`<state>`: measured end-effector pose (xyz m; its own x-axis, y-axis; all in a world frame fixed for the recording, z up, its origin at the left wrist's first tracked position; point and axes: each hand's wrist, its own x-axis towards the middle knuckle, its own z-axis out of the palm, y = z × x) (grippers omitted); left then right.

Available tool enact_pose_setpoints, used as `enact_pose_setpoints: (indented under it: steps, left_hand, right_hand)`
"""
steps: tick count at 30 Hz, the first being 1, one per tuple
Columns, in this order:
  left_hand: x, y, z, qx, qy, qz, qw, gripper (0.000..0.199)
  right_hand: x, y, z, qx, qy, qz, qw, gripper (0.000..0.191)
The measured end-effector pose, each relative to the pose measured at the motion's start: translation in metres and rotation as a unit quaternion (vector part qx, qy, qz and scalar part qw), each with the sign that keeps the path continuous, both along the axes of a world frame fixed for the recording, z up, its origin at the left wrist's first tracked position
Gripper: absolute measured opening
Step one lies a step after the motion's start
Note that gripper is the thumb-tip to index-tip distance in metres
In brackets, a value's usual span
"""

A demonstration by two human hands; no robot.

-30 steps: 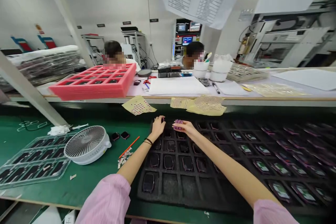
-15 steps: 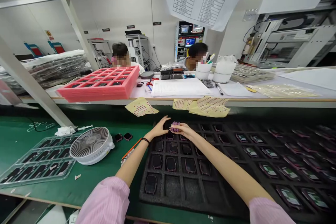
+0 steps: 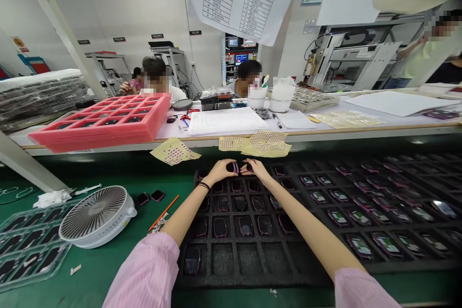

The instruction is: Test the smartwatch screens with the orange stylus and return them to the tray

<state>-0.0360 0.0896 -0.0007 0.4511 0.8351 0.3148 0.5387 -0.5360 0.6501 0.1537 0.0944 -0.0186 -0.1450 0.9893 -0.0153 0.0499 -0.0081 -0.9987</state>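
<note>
My left hand (image 3: 221,170) is closed around a couple of purple-edged watch cases (image 3: 234,168), held upright over the far edge of the black foam tray (image 3: 223,259). Just to its right, my right hand (image 3: 257,169) pinches a small dark piece (image 3: 249,167) that looks like another watch case, partly covered by the fingers. The two hands are close but apart. Below them, several watch cases with dark screens (image 3: 219,227) lie in the tray's square pockets. Some pockets in the nearest row hold nothing.
A second black tray with lit-screen watches (image 3: 359,245) lies to the right. At left are a round white fan (image 3: 97,216), a clear plastic tray (image 3: 32,240), two loose watch cases (image 3: 157,195) and an orange stick (image 3: 164,211). A pink foam tray (image 3: 101,125) sits on the shelf; co-workers are behind.
The stack of purple watch cases has passed from my right hand into my left. My hands have drawn apart, the right keeping a small dark piece. The view has turned to the right.
</note>
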Motion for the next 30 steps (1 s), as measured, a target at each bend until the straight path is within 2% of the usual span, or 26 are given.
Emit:
enact_pose_setpoints:
  steps: [3,6,9,12,15,18,23,26,30]
  left_hand:
    - [0.001,0.004,-0.001,0.019,0.051,0.014,0.998,0.057]
    - [-0.015,0.001,-0.004,0.034,0.093,0.034,0.995,0.058]
    - [-0.037,-0.006,-0.011,0.031,0.133,0.042,0.99,0.053]
    - [-0.052,-0.013,-0.019,0.016,0.216,0.032,0.976,0.046]
    - [-0.053,-0.018,-0.026,0.001,0.294,0.018,0.956,0.048]
    - [-0.05,-0.017,-0.025,-0.022,0.307,0.014,0.951,0.051]
    - [-0.033,-0.012,-0.016,-0.049,0.312,0.03,0.948,0.055]
    - [-0.005,-0.015,-0.007,-0.023,0.3,0.037,0.953,0.055]
    - [0.042,-0.023,0.013,0.041,0.27,0.027,0.962,0.043]
  right_hand:
    - [0.01,0.013,-0.006,0.071,-0.107,-0.055,0.99,0.027]
    - [0.01,0.018,-0.015,0.119,-0.208,-0.061,0.969,0.023]
    - [0.005,0.014,-0.022,0.156,-0.291,-0.045,0.943,0.027]
    - [-0.003,0.001,-0.027,0.198,-0.359,-0.029,0.912,0.035]
    - [-0.009,-0.013,-0.03,0.233,-0.403,0.02,0.885,0.045]
    - [-0.007,-0.018,-0.033,0.245,-0.427,0.081,0.867,0.052]
    - [0.014,-0.019,-0.037,0.23,-0.433,0.132,0.862,0.061]
    - [0.026,-0.021,-0.037,0.233,-0.426,0.135,0.864,0.059]
    - [0.029,-0.023,-0.028,0.235,-0.424,0.122,0.866,0.052]
